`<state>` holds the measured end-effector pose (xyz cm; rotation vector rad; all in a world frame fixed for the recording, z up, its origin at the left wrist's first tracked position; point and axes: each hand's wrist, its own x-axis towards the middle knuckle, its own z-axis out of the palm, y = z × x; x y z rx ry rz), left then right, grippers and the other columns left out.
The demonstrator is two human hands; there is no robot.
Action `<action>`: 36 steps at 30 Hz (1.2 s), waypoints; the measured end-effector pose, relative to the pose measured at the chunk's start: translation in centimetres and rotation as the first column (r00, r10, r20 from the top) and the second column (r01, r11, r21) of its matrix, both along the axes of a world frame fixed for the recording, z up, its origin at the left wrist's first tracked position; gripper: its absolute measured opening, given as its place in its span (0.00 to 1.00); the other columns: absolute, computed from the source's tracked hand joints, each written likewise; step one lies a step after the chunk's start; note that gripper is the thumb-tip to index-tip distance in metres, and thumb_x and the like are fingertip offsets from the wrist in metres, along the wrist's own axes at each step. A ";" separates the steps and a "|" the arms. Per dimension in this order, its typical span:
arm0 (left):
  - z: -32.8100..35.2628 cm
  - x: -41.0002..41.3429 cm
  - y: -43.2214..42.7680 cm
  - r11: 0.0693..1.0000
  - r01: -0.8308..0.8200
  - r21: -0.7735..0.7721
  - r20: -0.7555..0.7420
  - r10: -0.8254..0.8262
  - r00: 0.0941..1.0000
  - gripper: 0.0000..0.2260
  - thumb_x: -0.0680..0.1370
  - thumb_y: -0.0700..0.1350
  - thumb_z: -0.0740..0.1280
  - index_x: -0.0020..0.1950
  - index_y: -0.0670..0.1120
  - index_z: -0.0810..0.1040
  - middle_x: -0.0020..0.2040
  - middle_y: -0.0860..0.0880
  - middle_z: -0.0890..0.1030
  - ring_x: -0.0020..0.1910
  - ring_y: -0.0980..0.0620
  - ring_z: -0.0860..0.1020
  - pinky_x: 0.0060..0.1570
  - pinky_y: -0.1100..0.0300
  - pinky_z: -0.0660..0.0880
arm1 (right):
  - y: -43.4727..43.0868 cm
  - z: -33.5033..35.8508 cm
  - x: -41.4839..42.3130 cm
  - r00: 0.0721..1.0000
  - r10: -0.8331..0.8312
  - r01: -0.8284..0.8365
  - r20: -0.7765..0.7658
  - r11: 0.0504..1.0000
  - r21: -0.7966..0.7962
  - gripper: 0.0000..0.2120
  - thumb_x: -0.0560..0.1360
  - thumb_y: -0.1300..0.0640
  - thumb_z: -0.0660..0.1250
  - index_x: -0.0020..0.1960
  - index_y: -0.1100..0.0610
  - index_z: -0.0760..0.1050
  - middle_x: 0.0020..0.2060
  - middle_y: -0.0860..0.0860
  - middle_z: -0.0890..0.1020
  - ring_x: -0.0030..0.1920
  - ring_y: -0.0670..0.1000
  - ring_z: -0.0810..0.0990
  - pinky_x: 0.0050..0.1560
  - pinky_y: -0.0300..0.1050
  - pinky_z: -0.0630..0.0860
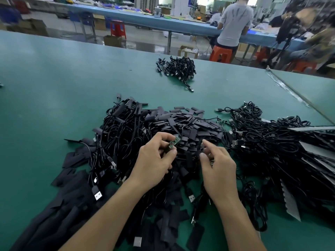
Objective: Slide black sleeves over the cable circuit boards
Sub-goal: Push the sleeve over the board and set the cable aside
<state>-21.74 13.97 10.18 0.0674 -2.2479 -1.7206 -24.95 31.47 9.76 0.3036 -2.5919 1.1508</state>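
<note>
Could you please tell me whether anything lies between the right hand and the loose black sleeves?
Nothing visible does. The right hand is right over the pile of black sleeves, index finger and thumb apart. Thin black cables cross the pile, though. The left hand pinches a bare circuit board.

This is an electronics assembly workshop on a factory floor. A wide green-matted work table [54, 87] carries heaps of black USB cables [272, 142] and a pile of flat black sleeves [190, 124], with a smaller cable bundle [178, 69] set apart farther back. Beyond it runs a long blue bench [145, 19] where a person in a grey T-shirt [233, 20] stands, with orange plastic stools [221, 54] and cardboard boxes [112, 40] on the shiny floor.
</note>
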 end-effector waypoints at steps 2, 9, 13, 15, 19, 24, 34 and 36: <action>0.0 -0.1 0.1 1.000 -0.011 0.010 -0.002 0.011 1.000 0.12 0.79 0.39 0.69 0.55 0.57 0.76 0.42 0.54 0.81 0.29 0.56 0.80 0.28 0.65 0.76 | -0.1 0.2 0.2 0.999 -0.032 0.033 -0.037 0.998 0.045 0.15 0.78 0.55 0.68 0.64 0.47 0.78 0.53 0.44 0.74 0.57 0.47 0.73 0.59 0.41 0.69; 0.0 -0.4 0.1 0.998 -0.061 0.033 -0.020 0.062 0.998 0.13 0.82 0.35 0.61 0.56 0.54 0.73 0.46 0.51 0.81 0.28 0.58 0.78 0.28 0.64 0.76 | -0.9 0.4 0.5 1.000 -0.028 0.029 -0.007 0.947 0.319 0.14 0.72 0.40 0.71 0.54 0.45 0.82 0.47 0.41 0.73 0.53 0.46 0.69 0.55 0.45 0.66; 0.0 -0.6 0.1 0.994 -0.088 0.065 -0.039 0.090 0.995 0.16 0.83 0.35 0.60 0.54 0.58 0.71 0.47 0.50 0.80 0.28 0.58 0.77 0.27 0.63 0.76 | -0.9 0.8 0.4 0.999 -0.023 0.028 -0.029 0.981 0.190 0.02 0.75 0.52 0.72 0.48 0.46 0.81 0.42 0.39 0.74 0.50 0.47 0.74 0.55 0.50 0.73; 0.0 -0.7 0.0 0.991 -0.101 0.085 -0.048 0.106 0.993 0.15 0.83 0.35 0.60 0.54 0.58 0.72 0.47 0.49 0.80 0.27 0.57 0.76 0.26 0.64 0.76 | -1.0 1.1 0.4 0.999 -0.041 0.042 -0.005 0.989 0.139 0.02 0.77 0.55 0.69 0.48 0.47 0.79 0.39 0.36 0.74 0.47 0.46 0.75 0.55 0.53 0.76; -0.2 -0.7 -0.1 0.984 -0.138 0.113 -0.063 0.146 0.987 0.14 0.83 0.36 0.60 0.54 0.57 0.72 0.45 0.50 0.80 0.24 0.57 0.75 0.24 0.64 0.75 | -1.1 1.7 0.0 0.994 -0.100 0.095 0.033 0.987 0.126 0.09 0.80 0.55 0.67 0.59 0.50 0.79 0.42 0.42 0.80 0.49 0.50 0.81 0.52 0.54 0.79; -0.2 -0.8 -0.1 0.975 -0.170 0.142 -0.101 0.185 0.978 0.14 0.84 0.37 0.59 0.53 0.58 0.71 0.45 0.56 0.80 0.20 0.54 0.73 0.23 0.62 0.73 | -2.3 2.9 -0.5 0.996 -0.090 0.090 -0.015 0.940 0.329 0.16 0.80 0.48 0.65 0.67 0.47 0.76 0.57 0.49 0.78 0.58 0.52 0.74 0.58 0.47 0.71; 0.0 -0.7 -0.1 0.971 -0.191 0.141 -0.104 0.206 0.973 0.16 0.83 0.37 0.60 0.53 0.60 0.71 0.44 0.58 0.81 0.20 0.53 0.74 0.21 0.60 0.72 | -7.5 2.9 -2.5 0.992 0.091 -0.120 0.090 0.906 0.405 0.20 0.77 0.49 0.62 0.69 0.47 0.73 0.66 0.46 0.75 0.67 0.52 0.68 0.66 0.51 0.64; -0.1 -0.7 -0.1 0.972 -0.191 0.139 -0.104 0.206 0.973 0.15 0.83 0.37 0.60 0.52 0.60 0.71 0.44 0.58 0.81 0.19 0.53 0.73 0.21 0.60 0.72 | -7.9 2.9 -2.6 0.995 0.059 -0.087 0.081 0.907 0.412 0.19 0.77 0.51 0.64 0.67 0.49 0.73 0.62 0.49 0.79 0.64 0.54 0.71 0.63 0.52 0.66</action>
